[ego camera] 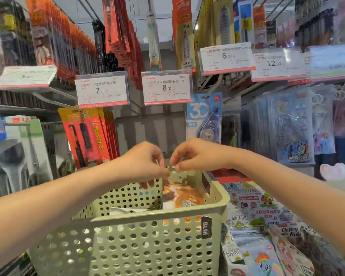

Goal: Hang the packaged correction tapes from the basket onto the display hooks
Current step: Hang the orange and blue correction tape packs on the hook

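Far left, grey and white carded packs (pixel 26 148) hang blurred, and just right of them a row of red and yellow pen packs (pixel 88 136) sits on a hook under the 7.90 price tag (pixel 102 89). Beside that tag the 8.00 price tag (pixel 166 88) hangs over a bare grey back panel (pixel 149 126), straight ahead of me. Right of it one blue correction tape pack (pixel 205 118) hangs alone, glossy card with a clear blister, and further right clear sleeves with cartoon ponies (pixel 291 126) crowd the rack. Near right, printed pouches (pixel 261 222) lie beside my basket

The basket (pixel 147 246) is pale green plastic, stiff, punched all over with round holes, and it fills the near middle, its far rim sitting between me and the lower hooks. Inside stands an orange and white packaged correction tape (pixel 183 194), its clear top flap raised above the rim

My left hand (pixel 145 162) is curled, thumb and fingertips pinching the left end of that flap. My right hand (pixel 197 154) is curled too, pinching the flap's right end just beside the left, the two hands almost touching over the far edge of the basket
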